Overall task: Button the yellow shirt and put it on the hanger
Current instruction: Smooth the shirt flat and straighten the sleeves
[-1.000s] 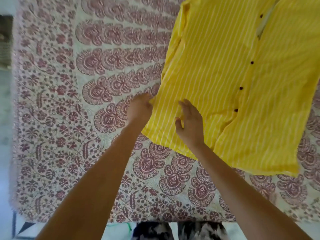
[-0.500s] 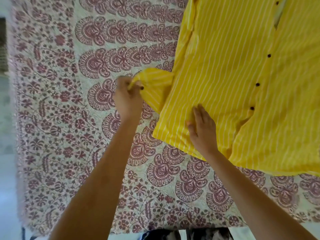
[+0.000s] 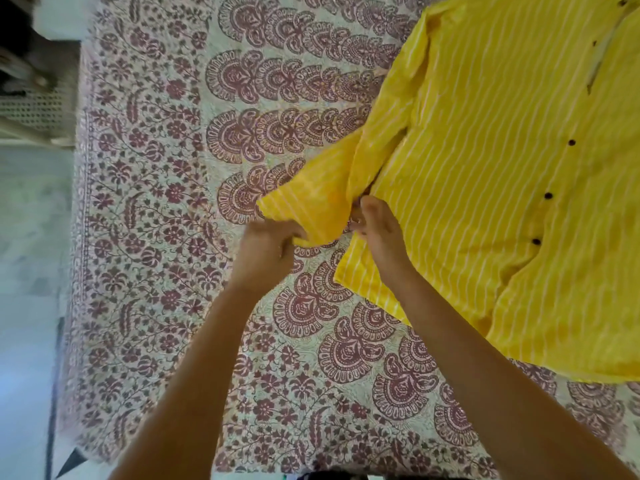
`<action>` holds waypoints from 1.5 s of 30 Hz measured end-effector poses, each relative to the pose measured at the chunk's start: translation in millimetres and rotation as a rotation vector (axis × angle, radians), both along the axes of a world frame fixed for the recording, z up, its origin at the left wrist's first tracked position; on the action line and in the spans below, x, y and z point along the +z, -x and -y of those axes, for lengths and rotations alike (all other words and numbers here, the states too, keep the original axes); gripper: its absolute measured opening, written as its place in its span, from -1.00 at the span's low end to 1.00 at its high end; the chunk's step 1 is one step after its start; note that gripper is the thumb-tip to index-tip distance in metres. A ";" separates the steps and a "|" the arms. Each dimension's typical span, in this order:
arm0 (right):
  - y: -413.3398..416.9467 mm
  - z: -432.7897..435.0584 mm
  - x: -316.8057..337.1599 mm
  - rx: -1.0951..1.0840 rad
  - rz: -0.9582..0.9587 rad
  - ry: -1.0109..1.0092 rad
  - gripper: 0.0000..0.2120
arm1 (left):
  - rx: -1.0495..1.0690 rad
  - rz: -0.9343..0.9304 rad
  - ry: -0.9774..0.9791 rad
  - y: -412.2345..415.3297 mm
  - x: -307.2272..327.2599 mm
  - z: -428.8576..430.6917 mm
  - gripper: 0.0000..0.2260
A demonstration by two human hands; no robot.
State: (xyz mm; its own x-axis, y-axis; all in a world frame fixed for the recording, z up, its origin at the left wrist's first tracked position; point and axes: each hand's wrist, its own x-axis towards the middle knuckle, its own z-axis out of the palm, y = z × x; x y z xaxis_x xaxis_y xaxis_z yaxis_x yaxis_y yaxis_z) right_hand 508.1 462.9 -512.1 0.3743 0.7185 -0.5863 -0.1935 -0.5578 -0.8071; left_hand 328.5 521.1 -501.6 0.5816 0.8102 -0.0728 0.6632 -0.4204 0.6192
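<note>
The yellow shirt with thin white stripes lies front up on the patterned bedspread, at the right of the view. Dark buttons run down its placket, which looks closed at the lower buttons and gapes near the collar. Its sleeve is pulled out to the left of the body. My left hand is closed on the sleeve's cuff end. My right hand pinches the fabric where the sleeve meets the shirt's side; its fingertips are hidden in the fold. No hanger is in view.
A cream bedspread with maroon floral print covers the bed. Its left edge runs down the frame, with pale floor beyond. Dark furniture and a perforated panel stand at the upper left.
The sleeve has been drawn out farther to the left and spread wider. My right hand moved from lying flat on the shirt's lower front to gripping fabric beside the sleeve.
</note>
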 end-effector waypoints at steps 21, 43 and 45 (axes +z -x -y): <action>26.3 -59.2 -0.7 -0.217 -0.342 -0.060 -0.83 | 0.888 0.474 0.797 -4.0 -5.7 -50.0 -0.76; 18.0 -102.5 -25.1 -0.364 -0.577 0.061 -0.79 | 1.271 0.486 0.550 34.9 -13.2 -65.1 -0.89; -1.9 -119.6 -17.1 -0.462 -0.573 0.004 -0.90 | 1.284 0.488 0.469 41.7 -11.9 -71.2 -0.85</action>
State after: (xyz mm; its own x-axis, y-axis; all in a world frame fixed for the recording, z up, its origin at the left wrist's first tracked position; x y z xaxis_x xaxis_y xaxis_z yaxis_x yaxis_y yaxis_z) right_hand 510.0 582.5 -529.1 0.2729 0.5592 -0.7828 -0.8002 -0.3197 -0.5074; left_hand 286.8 592.3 -513.5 -0.4690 0.7389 -0.4838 0.1063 0.5910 0.7996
